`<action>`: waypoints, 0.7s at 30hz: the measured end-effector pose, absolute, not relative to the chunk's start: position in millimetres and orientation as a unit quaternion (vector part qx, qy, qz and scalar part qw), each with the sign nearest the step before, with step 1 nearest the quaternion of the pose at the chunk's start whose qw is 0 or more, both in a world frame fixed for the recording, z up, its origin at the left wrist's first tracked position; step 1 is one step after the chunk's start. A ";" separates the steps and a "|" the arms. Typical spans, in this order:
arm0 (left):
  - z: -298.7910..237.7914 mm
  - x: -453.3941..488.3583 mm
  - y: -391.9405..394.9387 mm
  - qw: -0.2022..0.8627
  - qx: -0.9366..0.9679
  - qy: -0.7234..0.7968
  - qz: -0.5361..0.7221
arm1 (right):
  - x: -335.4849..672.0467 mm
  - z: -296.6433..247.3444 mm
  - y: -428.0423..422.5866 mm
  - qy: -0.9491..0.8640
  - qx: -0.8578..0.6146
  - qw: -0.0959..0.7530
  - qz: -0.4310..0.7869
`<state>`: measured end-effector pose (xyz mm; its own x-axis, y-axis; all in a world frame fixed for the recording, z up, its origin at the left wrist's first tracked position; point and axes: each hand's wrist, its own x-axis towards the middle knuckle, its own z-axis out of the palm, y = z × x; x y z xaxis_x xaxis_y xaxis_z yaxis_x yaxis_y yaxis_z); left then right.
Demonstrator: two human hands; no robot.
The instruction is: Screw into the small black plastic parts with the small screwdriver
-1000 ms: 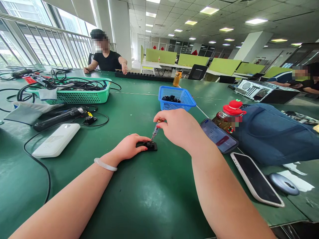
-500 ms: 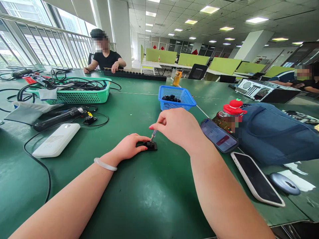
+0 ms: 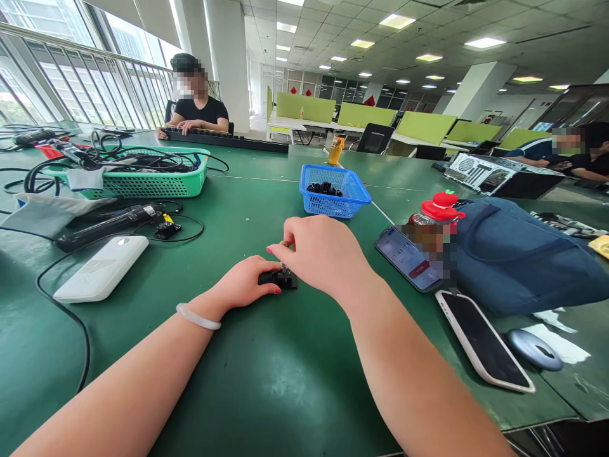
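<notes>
A small black part [image 3: 284, 280] lies on the green table [image 3: 266, 381] in front of me. My left hand [image 3: 245, 285] lies flat on the table and pins the part's left end with its fingertips. My right hand [image 3: 321, 254] is closed around a small screwdriver [image 3: 283, 256] held upright, with its tip down on the part. Most of the screwdriver is hidden inside the hand.
A blue basket [image 3: 334, 189] with black parts stands behind my hands. Two phones [image 3: 410, 259] [image 3: 483, 338] and a blue bag [image 3: 518, 254] lie to the right, next to a red-capped jar [image 3: 440, 219]. A white device [image 3: 102, 266], cables and a green basket [image 3: 137, 171] are on the left. Other people sit at the far side.
My right hand has dropped lower and nearer the part, bringing the screwdriver from a slant to upright. My left hand has stayed on the part.
</notes>
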<state>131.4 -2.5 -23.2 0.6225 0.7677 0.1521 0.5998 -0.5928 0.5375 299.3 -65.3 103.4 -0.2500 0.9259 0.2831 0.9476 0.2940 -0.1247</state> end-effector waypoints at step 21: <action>-19.7 133.2 -5.4 0.204 0.885 0.378 0.178 | 312.1 117.9 -78.6 -0.790 -0.610 0.050 -0.025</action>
